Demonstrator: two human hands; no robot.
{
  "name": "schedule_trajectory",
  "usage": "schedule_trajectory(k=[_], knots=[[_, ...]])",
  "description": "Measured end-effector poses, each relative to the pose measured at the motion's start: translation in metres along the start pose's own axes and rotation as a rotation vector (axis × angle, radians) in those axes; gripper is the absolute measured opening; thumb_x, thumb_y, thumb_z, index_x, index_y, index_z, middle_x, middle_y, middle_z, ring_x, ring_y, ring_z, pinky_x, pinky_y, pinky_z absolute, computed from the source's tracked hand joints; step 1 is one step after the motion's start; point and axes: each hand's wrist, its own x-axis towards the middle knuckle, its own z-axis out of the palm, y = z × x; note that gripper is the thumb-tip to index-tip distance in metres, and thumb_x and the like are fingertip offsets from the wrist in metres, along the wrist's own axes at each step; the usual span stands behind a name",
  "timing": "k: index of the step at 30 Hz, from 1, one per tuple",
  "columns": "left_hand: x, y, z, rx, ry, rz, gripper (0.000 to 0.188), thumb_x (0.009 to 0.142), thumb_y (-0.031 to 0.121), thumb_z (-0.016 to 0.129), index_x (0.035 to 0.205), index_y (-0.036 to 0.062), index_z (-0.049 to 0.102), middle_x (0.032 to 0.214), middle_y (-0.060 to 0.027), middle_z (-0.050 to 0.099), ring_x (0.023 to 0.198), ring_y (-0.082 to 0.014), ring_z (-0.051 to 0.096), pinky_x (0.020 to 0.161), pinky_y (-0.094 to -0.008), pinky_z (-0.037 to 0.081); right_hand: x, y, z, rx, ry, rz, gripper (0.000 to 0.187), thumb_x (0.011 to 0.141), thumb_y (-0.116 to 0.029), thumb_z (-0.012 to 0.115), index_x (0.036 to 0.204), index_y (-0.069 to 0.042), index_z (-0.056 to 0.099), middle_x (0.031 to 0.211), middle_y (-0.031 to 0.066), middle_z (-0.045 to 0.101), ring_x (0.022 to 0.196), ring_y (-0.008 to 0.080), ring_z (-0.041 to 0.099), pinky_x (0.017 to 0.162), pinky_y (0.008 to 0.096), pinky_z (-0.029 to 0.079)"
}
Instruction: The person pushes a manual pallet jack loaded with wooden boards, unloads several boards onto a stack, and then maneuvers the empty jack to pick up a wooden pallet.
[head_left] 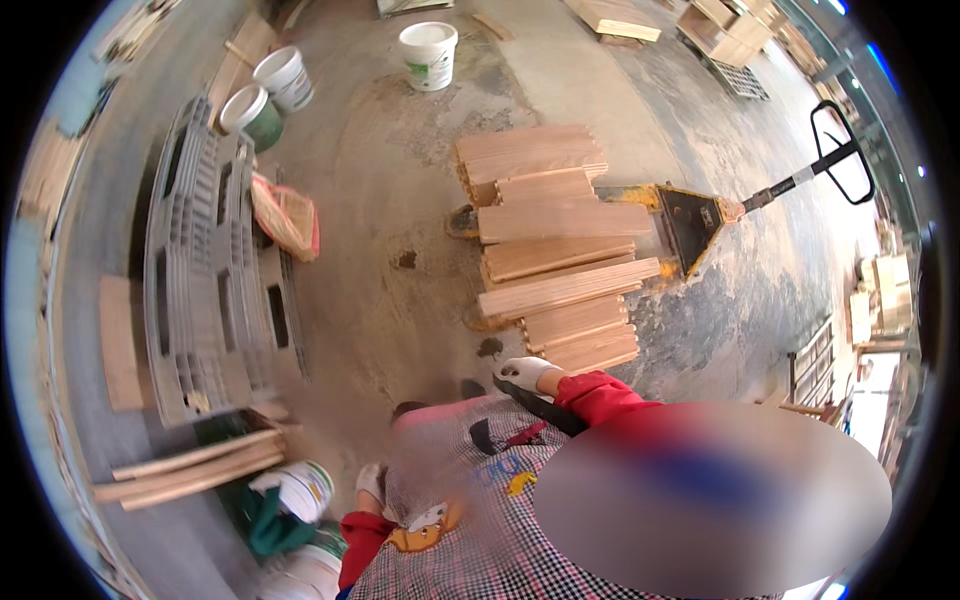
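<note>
My right hand (525, 374), in a white glove below a red sleeve, is in front of the stacked wooden boards (565, 222). Its fingers look curled. A long black thing (548, 408) runs from under that hand along the forearm; its kind is unclear. My left hand (371, 484), also gloved in white, hangs low beside my checkered apron (440, 450), and its fingers are mostly hidden. The boards lie in uneven layers on a yellow pallet jack (690, 228) with a black handle pointing right.
Grey plastic pallets (200, 260) stand at the left, a red-edged bag (287, 218) against them. White buckets (428, 55) sit farther back. Wooden strips (200, 470) and a white bucket (300, 490) are at the lower left. Crates (725, 35) stand at the far right.
</note>
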Motion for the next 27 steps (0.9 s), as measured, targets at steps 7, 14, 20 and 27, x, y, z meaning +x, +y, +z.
schedule_trajectory(k=[7,14,20,27], knots=[[0.134,-0.062,-0.125,0.274,-0.245,0.264,0.023,0.08,0.009,0.056,0.103,0.0069,0.058,0.099,-0.0182,0.062,0.092,-0.0374,0.06,0.082,-0.0437,0.048,0.081,-0.029,-0.02,0.247,0.253,0.2,0.039,0.082,-0.035,0.061,0.104,-0.004,0.066,0.093,0.0189,0.067,0.086,0.0305,0.065,0.078,0.0363,0.051],[0.328,-0.06,-0.26,-0.818,-0.095,-0.752,0.026,0.092,0.024,0.054,0.114,0.0121,0.051,0.097,-0.0071,0.062,0.079,-0.0238,0.062,0.063,-0.0408,0.049,0.132,-0.051,-0.017,1.254,0.507,0.648,0.034,0.084,-0.014,0.061,0.117,-0.008,0.058,0.086,0.0057,0.064,0.064,0.0165,0.061,0.057,0.0309,0.051],[0.47,0.021,-0.284,-0.506,-0.21,-0.726,0.016,0.091,0.02,0.054,0.106,0.0136,0.056,0.086,-0.0046,0.062,0.067,-0.0193,0.061,0.06,-0.0351,0.051,0.205,-0.036,-0.049,1.533,0.555,0.676,0.038,0.085,-0.017,0.06,0.122,-0.011,0.054,0.09,0.0059,0.064,0.065,0.0182,0.061,0.059,0.0337,0.051],[0.547,0.088,-0.225,0.05,-0.497,0.204,0.018,0.09,0.014,0.055,0.105,0.0057,0.061,0.089,-0.0077,0.066,0.077,-0.0156,0.063,0.071,-0.0297,0.051,0.316,0.002,-0.092,1.403,0.802,0.874,0.065,0.083,-0.025,0.066,0.138,-0.009,0.038,0.117,0.0155,0.057,0.092,0.0262,0.062,0.071,0.0378,0.051]])
